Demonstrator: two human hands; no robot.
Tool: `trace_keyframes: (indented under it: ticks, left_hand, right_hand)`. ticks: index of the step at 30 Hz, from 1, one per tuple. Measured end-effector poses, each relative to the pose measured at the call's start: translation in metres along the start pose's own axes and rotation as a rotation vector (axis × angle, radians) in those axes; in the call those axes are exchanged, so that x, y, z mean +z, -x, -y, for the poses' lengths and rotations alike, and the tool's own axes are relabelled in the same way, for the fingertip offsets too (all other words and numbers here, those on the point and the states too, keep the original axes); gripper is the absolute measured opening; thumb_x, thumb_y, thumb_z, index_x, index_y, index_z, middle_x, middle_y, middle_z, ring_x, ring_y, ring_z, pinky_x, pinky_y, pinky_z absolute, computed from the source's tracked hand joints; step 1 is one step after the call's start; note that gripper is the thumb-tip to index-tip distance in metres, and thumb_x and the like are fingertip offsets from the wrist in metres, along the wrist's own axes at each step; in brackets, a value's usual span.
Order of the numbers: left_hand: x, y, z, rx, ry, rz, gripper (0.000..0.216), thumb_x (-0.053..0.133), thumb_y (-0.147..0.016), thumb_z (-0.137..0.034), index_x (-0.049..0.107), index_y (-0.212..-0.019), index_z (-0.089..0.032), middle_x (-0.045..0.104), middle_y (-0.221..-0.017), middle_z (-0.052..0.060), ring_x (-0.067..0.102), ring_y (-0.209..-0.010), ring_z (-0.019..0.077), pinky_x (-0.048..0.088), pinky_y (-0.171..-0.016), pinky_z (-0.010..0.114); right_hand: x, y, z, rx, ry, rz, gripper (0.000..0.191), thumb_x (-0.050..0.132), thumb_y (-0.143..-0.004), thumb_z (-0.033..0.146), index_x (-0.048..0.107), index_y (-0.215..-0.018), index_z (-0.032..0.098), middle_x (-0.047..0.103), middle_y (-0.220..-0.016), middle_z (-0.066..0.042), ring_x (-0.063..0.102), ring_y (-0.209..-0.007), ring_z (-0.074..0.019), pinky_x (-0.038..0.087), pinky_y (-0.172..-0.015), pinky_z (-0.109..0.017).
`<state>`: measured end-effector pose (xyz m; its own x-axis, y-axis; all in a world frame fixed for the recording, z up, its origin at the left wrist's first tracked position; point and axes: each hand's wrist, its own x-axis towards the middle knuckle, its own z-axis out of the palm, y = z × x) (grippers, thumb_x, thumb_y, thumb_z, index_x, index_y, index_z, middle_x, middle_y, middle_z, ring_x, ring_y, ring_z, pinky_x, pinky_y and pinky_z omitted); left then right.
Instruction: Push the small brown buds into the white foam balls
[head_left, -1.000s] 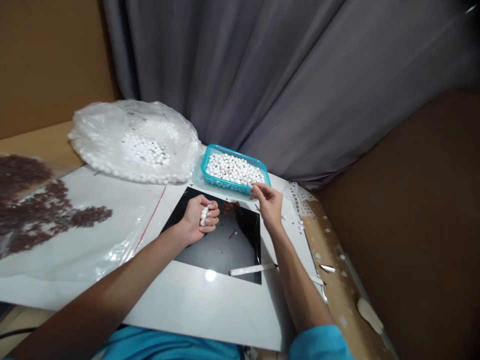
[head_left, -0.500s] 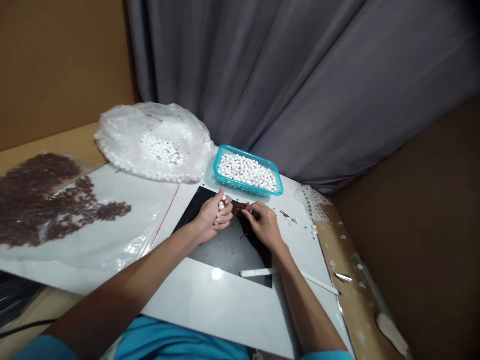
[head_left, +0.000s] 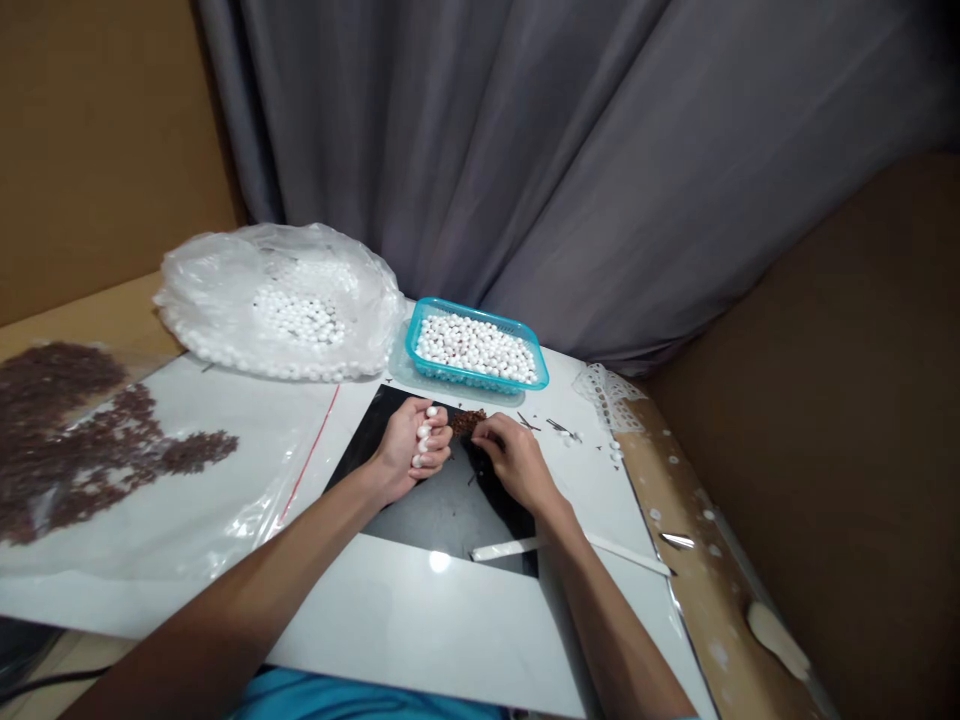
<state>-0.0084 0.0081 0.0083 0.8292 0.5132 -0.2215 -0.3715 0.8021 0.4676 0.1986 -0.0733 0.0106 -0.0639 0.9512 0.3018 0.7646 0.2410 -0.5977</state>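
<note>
My left hand [head_left: 399,447] is curled palm up around several small white balls [head_left: 424,433], which show between the thumb and fingers. It hovers over the left part of a dark sheet [head_left: 427,528]. A small heap of brown star-like bits [head_left: 466,422] lies at the sheet's upper edge, between my two hands. My right hand [head_left: 516,455] is beside the heap, its thumb and fingertips drawn together at the heap's lower right. Whatever they pinch is too small to make out. Just beyond sits a turquoise basket [head_left: 544,372] full of similar white balls.
Behind on the left stands a clear plastic bag [head_left: 225,270] of white balls. A flat zip bag [head_left: 247,470] with brown bits covers the left side. A white strip [head_left: 504,549] crosses the sheet under my right forearm. Dark sticks [head_left: 559,427] and white lace [head_left: 611,395] lie right.
The view has swung slightly right, so everything sits further left. My left thumb has folded down and more white balls show in that palm. My right hand stays by the brown heap.
</note>
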Motion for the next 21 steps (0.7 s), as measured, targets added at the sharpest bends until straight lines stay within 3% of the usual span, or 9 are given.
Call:
trace_keyframes:
  ticks: [5,11,21]
  left_hand:
    - [0.008,-0.001,0.011,0.013,-0.251,-0.043,0.041,0.062,-0.096,-0.056,0.047,-0.078,-0.022,0.033,-0.052,-0.008,0.021,-0.035,0.0065,0.008,-0.029,0.016]
    - [0.015,-0.004,0.03,-0.053,-0.486,-0.075,0.064,0.053,-0.088,-0.084,0.041,-0.071,-0.024,0.032,-0.049,-0.008,0.024,-0.033,0.0066,0.007,-0.03,0.016]
    - [0.017,-0.007,0.042,-0.049,-0.585,-0.112,0.067,0.046,-0.088,-0.087,0.039,-0.066,-0.024,0.034,-0.042,-0.007,0.024,-0.028,0.0063,0.01,-0.028,0.016]
  right_hand:
    - [-0.003,0.016,0.009,0.092,-0.36,-0.133,0.013,0.068,-0.1,0.031,0.073,-0.093,0.021,0.07,-0.093,-0.005,0.064,-0.079,-0.0191,0.05,-0.074,-0.031]
    - [0.008,0.013,0.007,0.174,-0.682,-0.212,0.016,0.078,-0.091,0.035,0.074,-0.087,0.02,0.067,-0.082,-0.001,0.057,-0.057,-0.0133,0.045,-0.056,-0.027]
    - [0.019,0.012,0.012,0.202,-0.78,-0.159,0.019,0.079,-0.09,0.036,0.073,-0.086,0.018,0.064,-0.073,0.001,0.053,-0.052,-0.0113,0.04,-0.053,-0.026]
